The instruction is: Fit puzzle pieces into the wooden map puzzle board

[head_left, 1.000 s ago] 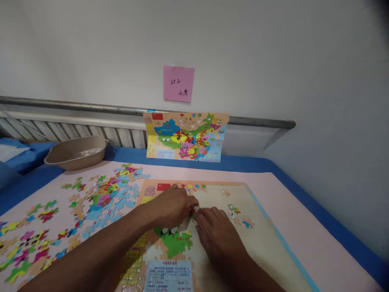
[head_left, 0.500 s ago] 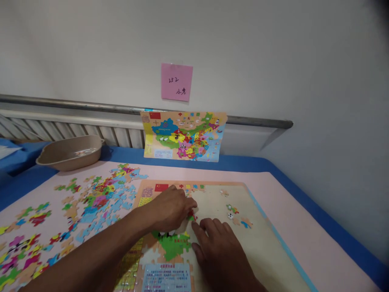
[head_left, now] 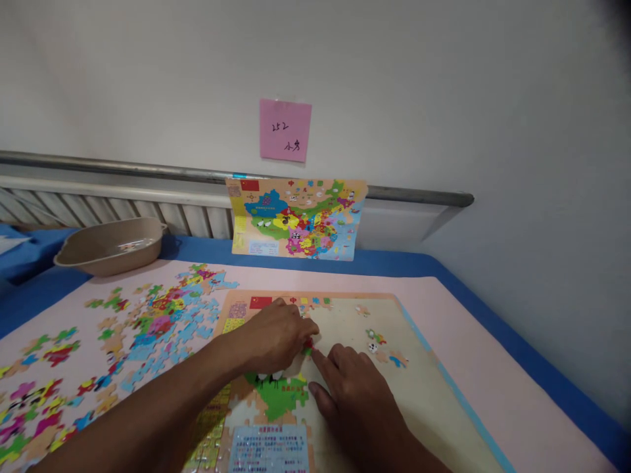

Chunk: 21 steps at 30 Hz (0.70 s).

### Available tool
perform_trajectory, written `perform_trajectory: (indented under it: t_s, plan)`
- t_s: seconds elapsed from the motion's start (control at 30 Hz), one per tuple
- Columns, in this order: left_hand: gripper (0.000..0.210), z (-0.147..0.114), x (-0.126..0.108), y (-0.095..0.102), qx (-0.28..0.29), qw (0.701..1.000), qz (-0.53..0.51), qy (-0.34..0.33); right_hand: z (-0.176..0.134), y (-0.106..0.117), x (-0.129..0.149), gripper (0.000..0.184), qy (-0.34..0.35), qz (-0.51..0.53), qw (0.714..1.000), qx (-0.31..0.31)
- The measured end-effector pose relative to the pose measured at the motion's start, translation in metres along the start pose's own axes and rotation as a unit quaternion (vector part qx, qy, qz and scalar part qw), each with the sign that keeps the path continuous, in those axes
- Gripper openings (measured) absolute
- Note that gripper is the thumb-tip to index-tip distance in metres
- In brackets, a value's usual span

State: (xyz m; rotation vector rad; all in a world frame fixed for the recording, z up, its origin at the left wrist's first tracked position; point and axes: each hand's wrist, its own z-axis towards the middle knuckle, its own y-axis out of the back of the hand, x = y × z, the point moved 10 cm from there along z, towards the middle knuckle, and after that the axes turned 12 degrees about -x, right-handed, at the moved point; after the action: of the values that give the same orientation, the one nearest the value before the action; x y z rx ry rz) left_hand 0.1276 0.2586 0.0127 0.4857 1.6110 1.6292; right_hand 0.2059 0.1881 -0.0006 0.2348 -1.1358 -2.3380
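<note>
A partly assembled jigsaw puzzle [head_left: 279,401] with map pictures lies in a tray board [head_left: 365,427] before me. Over its upper part my left hand [head_left: 279,332] bends down, fingers closed at a small red and green puzzle piece [head_left: 308,345]. The fingertips hide most of that piece. To the right, my right hand [head_left: 357,391] rests low on the bare board, index finger stretched to the piece's lower edge and thumb held apart. Nothing shows in the right hand. Several loose pieces [head_left: 379,341] lie on the board beyond it.
Many loose puzzle pieces [head_left: 162,318] spread over the pink tabletop at left. A beige basin [head_left: 113,246] stands behind them. The printed reference map [head_left: 300,220] leans against the wall below a metal rail [head_left: 419,195]. A pink note [head_left: 284,130] hangs above.
My right hand has shifted slightly up, and its index finger now reaches the red and green piece. My left hand stays nearly in place.
</note>
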Motion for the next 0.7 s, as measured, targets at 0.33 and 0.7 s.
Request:
perform_trajectory:
  t_s: [0.33, 0.7]
  plan:
    - [0.018, 0.001, -0.002, 0.000, 0.002, 1.000, -0.001, -0.004, 0.005, -0.001, 0.007, 0.053, 0.010, 0.001, 1.000, 0.003]
    - [0.018, 0.001, 0.008, -0.003, -0.005, 1.000, -0.010, 0.010, 0.002, -0.006, -0.005, 0.040, 0.014, 0.023, 1.000, -0.014]
